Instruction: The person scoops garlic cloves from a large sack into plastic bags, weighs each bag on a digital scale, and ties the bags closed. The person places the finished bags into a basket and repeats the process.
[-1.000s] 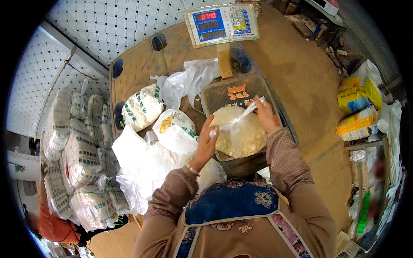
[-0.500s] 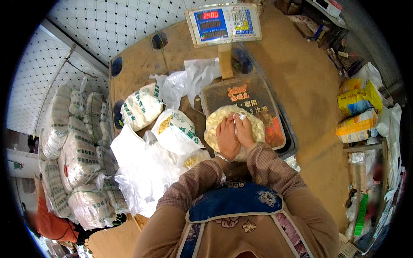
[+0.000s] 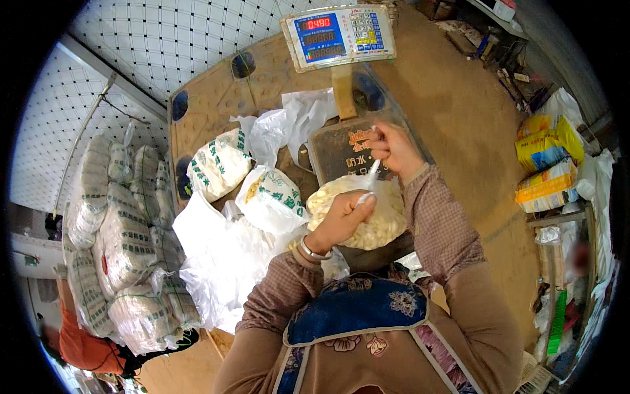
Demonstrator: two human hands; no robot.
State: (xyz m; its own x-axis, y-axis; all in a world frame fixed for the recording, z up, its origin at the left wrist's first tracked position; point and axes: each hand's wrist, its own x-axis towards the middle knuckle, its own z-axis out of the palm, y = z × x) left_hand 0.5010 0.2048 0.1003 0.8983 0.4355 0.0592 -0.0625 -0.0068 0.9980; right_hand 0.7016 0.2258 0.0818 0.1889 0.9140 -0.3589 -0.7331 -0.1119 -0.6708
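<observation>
My left hand is closed round the gathered neck of a clear plastic bag of pale yellow pieces, which sits on the near part of the scale platform. Above it, my right hand pinches the twisted white top of the same bag, stretched upward between both hands. The scale's display and keypad panel stands on a post beyond the platform. Left of the bag lie two white bags with green print, one showing yellow pieces, and a heap of white plastic bags.
Loose plastic bags lie on the table. Bundled packs are stacked at the left, where a person in orange is partly visible. Yellow packages sit on a rack at the right, beside a brown floor.
Half a second ago both hands lay together on the bag. Now my right hand has risen, drawing the bag's top up, while my left grips the neck. The display reading has changed.
</observation>
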